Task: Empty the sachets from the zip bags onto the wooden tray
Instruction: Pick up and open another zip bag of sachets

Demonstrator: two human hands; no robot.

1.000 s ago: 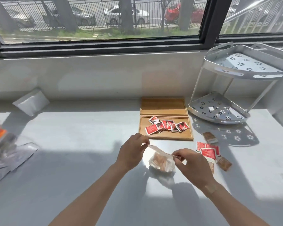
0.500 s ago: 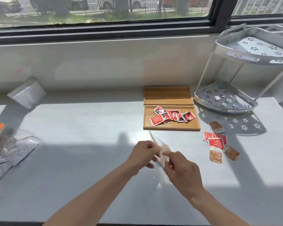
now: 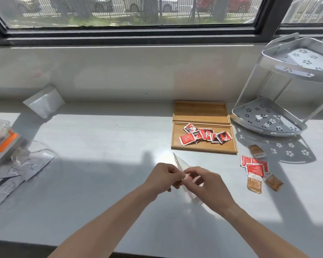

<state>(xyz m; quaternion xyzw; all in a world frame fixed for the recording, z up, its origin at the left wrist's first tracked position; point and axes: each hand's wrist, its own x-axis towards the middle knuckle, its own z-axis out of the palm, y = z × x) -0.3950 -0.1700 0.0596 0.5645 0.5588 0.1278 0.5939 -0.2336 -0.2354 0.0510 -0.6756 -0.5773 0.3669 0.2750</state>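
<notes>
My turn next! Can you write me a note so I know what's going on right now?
Left hand and right hand: both pinch the clear zip bag above the counter.
Done: red sachets lie in the near wooden tray.
Left: more red sachets and three brown sachets lie loose on the counter, right of the tray. I can't tell what's in the held bag.

head cam | looks forward-down | near the counter (image 3: 101, 164) | faces the window (image 3: 131, 12)
</notes>
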